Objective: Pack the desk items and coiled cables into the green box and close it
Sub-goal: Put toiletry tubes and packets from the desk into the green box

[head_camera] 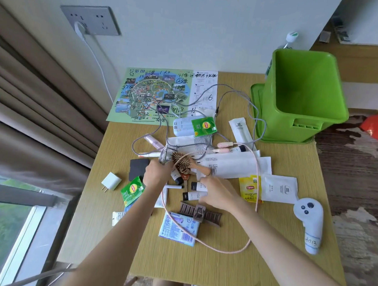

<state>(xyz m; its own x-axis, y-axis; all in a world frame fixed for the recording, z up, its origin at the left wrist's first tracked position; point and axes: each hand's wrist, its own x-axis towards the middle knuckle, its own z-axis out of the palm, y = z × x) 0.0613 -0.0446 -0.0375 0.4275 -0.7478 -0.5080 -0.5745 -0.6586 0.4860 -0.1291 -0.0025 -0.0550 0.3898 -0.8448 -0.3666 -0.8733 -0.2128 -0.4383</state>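
Fingers of the left hand (157, 172) look curled around the bunched end of the grey cable (150, 132), just at the bristles of the hairbrush (183, 161); how firmly they grip is hard to tell. Those of the right hand (217, 192) lie bent over the small white tubes (193, 195), close to the brush handle, and whether they pinch anything I cannot tell. Both hands meet at the heart of the pile, probably because the cables are tangled through it and must come free first.

From the hands, the grey cable loops out toward 12 o'clock over the map (162, 96) and on to 2 o'clock beside the box (304, 94). A pink cable (221, 247) sweeps round from 6 to 3 o'clock, crossing the white packets (237, 165). Neither is coiled yet.

At 2 o'clock the green box stands open and looks empty, resting on its lid (255, 102) at the table's far right corner. Nothing is packed, so the task seems barely begun.

Room is tight: clutter fills the table's (176, 263) centre, a controller (309, 218) sits near the right edge at 4 o'clock, and a charger (111, 181) and tea sachet (133, 190) lie at 9 o'clock near the left edge. Bare surface toward 6 o'clock offers the best place for coiling. Dragging a cable could sweep small things off.
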